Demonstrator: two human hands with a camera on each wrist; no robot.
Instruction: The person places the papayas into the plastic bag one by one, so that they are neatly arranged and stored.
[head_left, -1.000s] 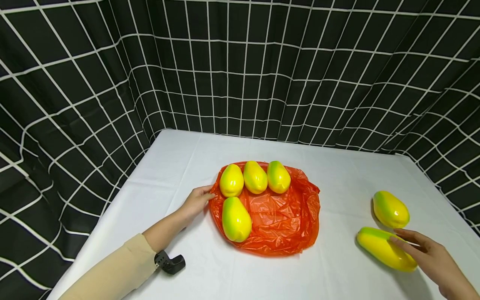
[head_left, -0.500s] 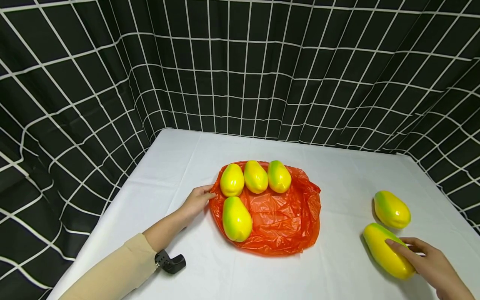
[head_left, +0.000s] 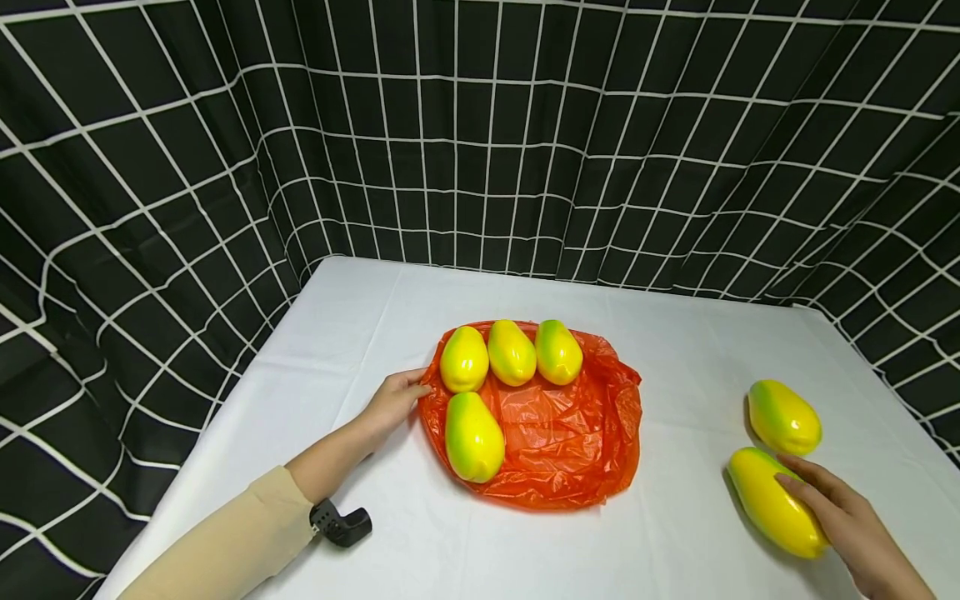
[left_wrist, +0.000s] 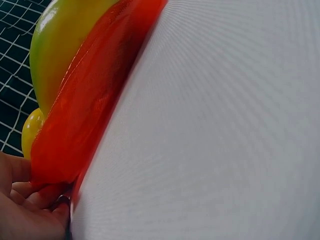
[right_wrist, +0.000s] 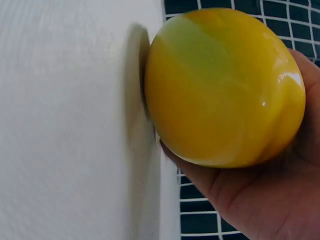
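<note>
In the head view my left hand (head_left: 393,405) pinches the left rim of a red plastic bag (head_left: 555,433). The left wrist view shows thin red film (left_wrist: 95,100) between the thumb and fingers. Several glossy yellow-green papayas lie in the opened bag: a row along its far side, such as the middle papaya (head_left: 512,353), and a nearer papaya (head_left: 474,438) at its left. On the table to the right, my right hand (head_left: 847,517) grips another papaya (head_left: 776,504), thumb and fingers round its sides. Its blunt end (right_wrist: 225,90) fills much of the right wrist view.
One more papaya (head_left: 784,417) lies just behind the gripped one. White cloth (head_left: 675,333) covers the table. Black curtains with a white grid (head_left: 480,142) hang at the back and sides. A black device (head_left: 341,523) is strapped to the left wrist.
The right hand has closed round the near papaya. That papaya has turned so its long side points more toward the person, and shifted slightly right. The left hand and bag stay put.
</note>
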